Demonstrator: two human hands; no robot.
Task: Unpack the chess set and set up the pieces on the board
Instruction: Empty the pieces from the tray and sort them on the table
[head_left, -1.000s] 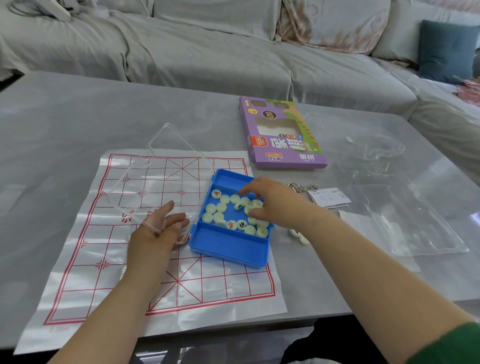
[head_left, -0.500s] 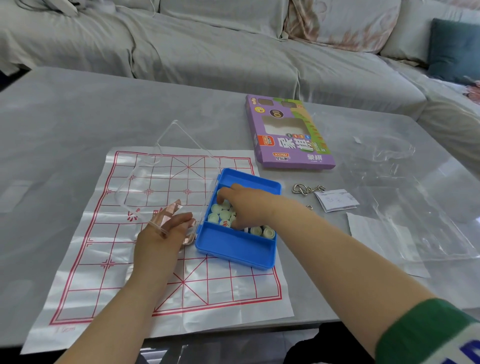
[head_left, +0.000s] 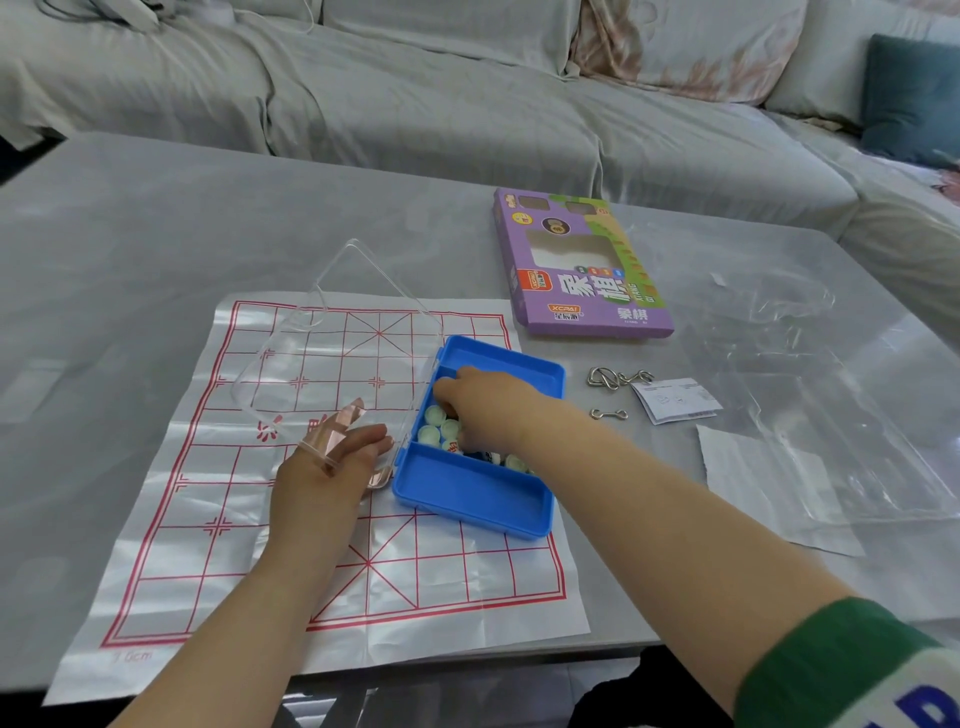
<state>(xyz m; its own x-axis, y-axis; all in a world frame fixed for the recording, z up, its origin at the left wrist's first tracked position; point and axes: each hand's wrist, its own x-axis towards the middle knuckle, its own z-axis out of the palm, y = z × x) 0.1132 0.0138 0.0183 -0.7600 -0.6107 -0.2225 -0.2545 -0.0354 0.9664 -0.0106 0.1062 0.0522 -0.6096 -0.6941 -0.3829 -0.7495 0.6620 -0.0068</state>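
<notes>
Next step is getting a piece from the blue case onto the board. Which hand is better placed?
Right. The right hand is inside the blue case, reaching down among the pieces. The left hand lies against the raised clear lid beside the case, likely steadying it.

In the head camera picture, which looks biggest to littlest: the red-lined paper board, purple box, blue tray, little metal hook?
1. White paper board with red lines
2. Purple cardboard box and blue plastic tray: about alike; tray sits nearer, so unranked
3. Small metal hook
</notes>
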